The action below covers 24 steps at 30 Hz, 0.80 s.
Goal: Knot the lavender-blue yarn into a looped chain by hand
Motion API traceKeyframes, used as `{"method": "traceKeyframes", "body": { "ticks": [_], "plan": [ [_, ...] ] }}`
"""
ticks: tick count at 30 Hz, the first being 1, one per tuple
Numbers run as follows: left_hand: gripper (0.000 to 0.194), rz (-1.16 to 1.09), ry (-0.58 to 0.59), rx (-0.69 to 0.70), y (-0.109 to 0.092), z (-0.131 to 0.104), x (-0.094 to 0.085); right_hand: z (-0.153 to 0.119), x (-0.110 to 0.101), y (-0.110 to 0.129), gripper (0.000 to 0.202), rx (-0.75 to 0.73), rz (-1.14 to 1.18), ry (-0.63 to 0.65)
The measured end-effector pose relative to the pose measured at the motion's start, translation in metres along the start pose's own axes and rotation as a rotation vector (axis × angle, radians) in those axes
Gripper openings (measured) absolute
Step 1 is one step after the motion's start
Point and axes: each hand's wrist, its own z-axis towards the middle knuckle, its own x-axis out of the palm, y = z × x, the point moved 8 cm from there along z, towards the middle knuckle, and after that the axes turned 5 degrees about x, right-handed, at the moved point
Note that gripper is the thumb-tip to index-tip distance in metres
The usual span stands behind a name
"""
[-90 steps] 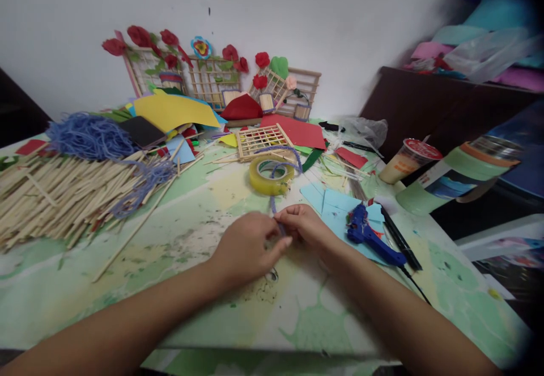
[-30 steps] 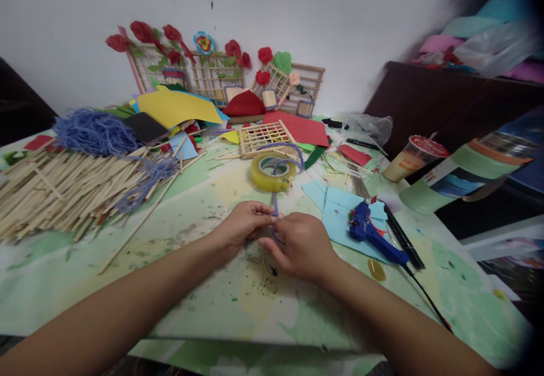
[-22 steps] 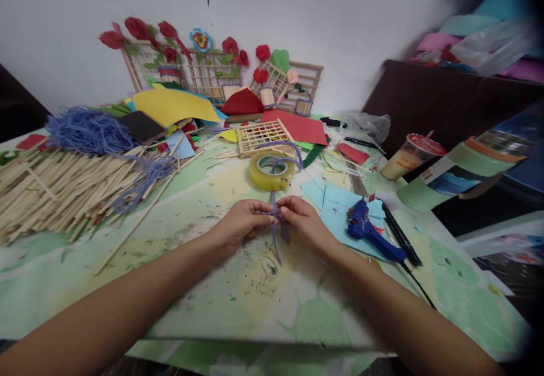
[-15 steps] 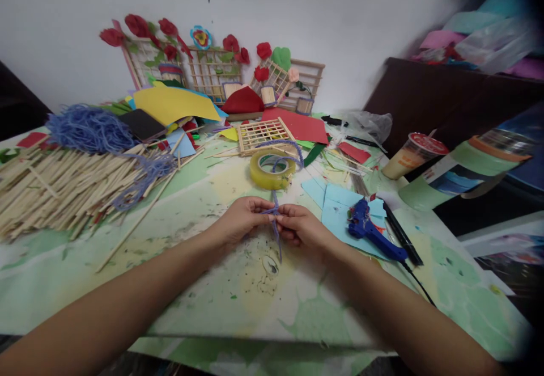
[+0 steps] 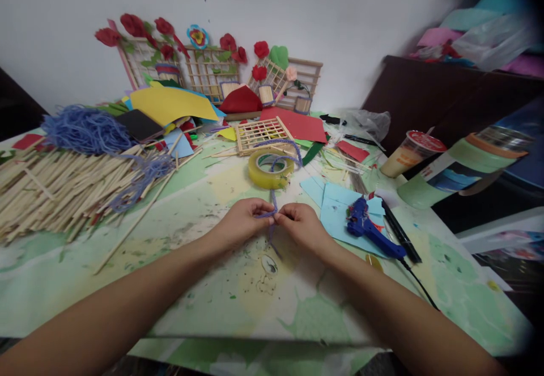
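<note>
A strand of purple-blue yarn point(image 5: 274, 199) runs from the braided-looking length behind the tape, through the roll's hole and down to my fingers. My left hand point(image 5: 250, 215) pinches it between thumb and forefinger, with a small loop at the fingertips. Thumb and fingers of my right hand point(image 5: 297, 221) close on the same yarn, touching the left fingertips. A loose end hangs below them over the table. Just beyond my hands lies the yellowish roll of clear tape point(image 5: 259, 177). Behind it sits a small lattice of thin sticks point(image 5: 250, 138).
Many thin sticks point(image 5: 63, 194) and a heap of blue yarn point(image 5: 87, 130) cover the left side. A blue glue gun point(image 5: 372, 229) rests on light-blue paper point(image 5: 334, 211) at right, near a drink cup point(image 5: 412, 152) and a bottle point(image 5: 459, 166). Stick frames with paper flowers point(image 5: 212, 72) lean on the wall.
The left fingers now show a small yarn loop, and the loose end below has shifted. The tape roll sits slightly further left in view. Both hands stay together on the yarn.
</note>
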Motion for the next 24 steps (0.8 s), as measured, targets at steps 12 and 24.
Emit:
{"method": "traceKeyframes", "body": {
  "ticks": [12,24],
  "plan": [
    [0.017,0.671,0.070,0.259,-0.031,-0.013,0.004,-0.007,0.001,0.006,0.018,0.001,-0.101,-0.056],
    [0.027,1.004,0.175,0.269,-0.043,-0.035,0.023,-0.006,0.004,0.002,0.017,0.025,0.003,-0.041]
  ]
}}
